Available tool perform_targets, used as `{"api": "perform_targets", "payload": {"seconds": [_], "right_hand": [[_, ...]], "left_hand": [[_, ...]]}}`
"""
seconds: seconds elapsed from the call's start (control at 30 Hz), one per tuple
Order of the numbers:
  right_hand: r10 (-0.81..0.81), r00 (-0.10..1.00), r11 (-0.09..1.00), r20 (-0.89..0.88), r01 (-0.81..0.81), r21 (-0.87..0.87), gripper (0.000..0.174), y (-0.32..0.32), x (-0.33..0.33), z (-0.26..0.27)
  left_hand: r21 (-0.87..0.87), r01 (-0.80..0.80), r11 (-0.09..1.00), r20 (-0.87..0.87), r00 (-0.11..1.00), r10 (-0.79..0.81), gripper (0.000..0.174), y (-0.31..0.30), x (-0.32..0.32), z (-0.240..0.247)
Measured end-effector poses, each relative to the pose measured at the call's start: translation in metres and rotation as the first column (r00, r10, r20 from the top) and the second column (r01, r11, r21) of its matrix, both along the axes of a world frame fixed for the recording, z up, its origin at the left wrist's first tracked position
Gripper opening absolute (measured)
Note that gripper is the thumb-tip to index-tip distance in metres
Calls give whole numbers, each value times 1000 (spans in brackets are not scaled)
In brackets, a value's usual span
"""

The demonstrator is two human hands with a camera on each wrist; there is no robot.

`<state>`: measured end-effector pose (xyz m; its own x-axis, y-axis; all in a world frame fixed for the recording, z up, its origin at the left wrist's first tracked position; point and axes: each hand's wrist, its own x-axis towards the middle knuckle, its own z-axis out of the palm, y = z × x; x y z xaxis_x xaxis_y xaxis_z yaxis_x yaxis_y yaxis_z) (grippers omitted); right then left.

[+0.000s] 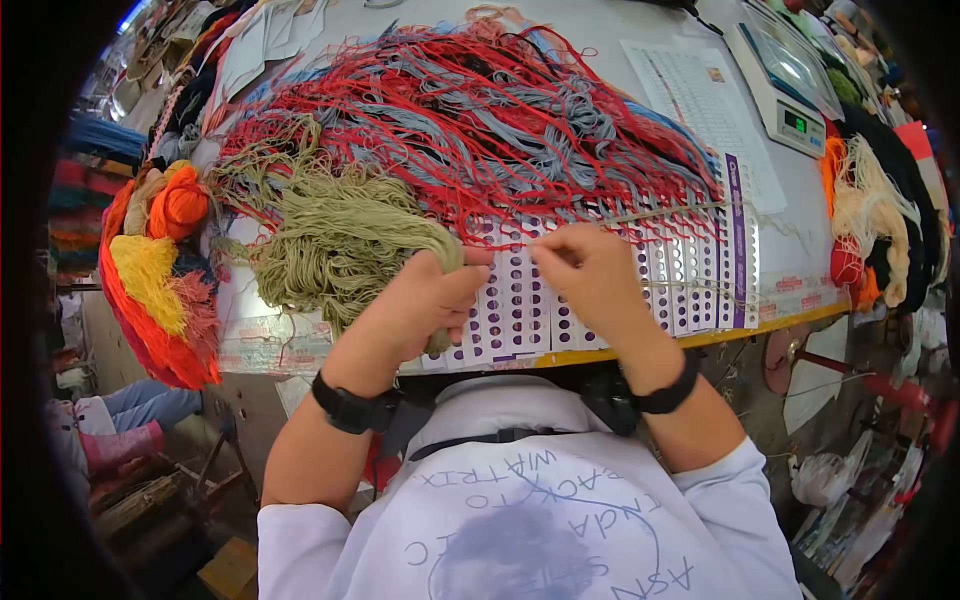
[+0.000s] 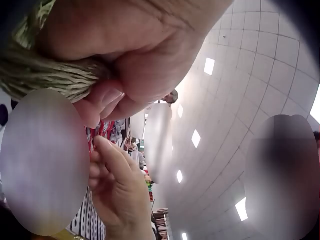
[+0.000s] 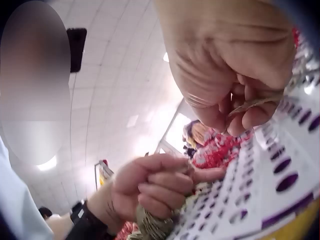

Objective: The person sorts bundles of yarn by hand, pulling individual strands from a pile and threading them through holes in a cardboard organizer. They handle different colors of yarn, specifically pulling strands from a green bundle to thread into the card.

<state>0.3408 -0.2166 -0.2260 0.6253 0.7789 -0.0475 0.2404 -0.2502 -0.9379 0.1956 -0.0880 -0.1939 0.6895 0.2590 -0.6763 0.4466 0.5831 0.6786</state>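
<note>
A thick hank of olive-green yarn [image 1: 335, 235] lies on the table's left, its looped end running into my left hand [image 1: 420, 305]. In the left wrist view, the fingers curl round the gathered green strands [image 2: 47, 75]. My right hand [image 1: 595, 280] hovers a little to the right, over white cards with purple holes [image 1: 515, 300]. Its thumb and fingertips pinch a thin green strand [image 3: 255, 102], plainest in the right wrist view. Beyond both hands spreads a large tangle of red and grey-blue yarn [image 1: 470, 140], its red ends trailing onto the cards.
Orange and yellow skeins [image 1: 150, 280] hang over the table's left edge. A digital scale [image 1: 790, 85] stands at the back right, beside a printed sheet [image 1: 690, 90]. Cream and black yarn [image 1: 875, 205] hangs at the right. Yellow edging [image 1: 690, 342] runs along the table's front.
</note>
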Motion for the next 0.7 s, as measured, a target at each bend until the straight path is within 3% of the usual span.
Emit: {"api": "perform_targets", "payload": {"seconds": [0.03,0.1,0.2,0.27,0.37,0.43,0.53,0.7], "right_hand": [[5,1000,1000,-1,-5,-1,13,2,-3,-6],[38,984,995,176,-22,-93,11,6,-6,-13],[16,998,997,66,-11,-76,10,5,-7,-18],[-8,1000,999,16,9,-44,10,5,-7,-19],[9,997,996,71,-2,-94,9,3,-7,-15],[80,977,996,196,-70,-55,8,-1,-6,-13],[79,995,994,61,-83,74,10,-9,-8,-17],[76,995,997,-68,-73,37,17,-11,-4,-11]], "left_hand": [[51,8,999,-34,999,-6,25,-4,3,-3],[37,14,999,-34,999,-12,23,-5,10,-9],[151,45,988,-38,998,-39,20,-5,22,-18],[313,139,940,-131,986,-102,14,-4,31,-22],[375,231,898,-186,968,-172,14,-1,32,-25],[330,214,920,-151,973,-172,14,1,31,-24],[286,160,945,-110,985,-133,13,1,33,-18],[368,98,925,-63,995,-80,9,-3,28,-25]]}}
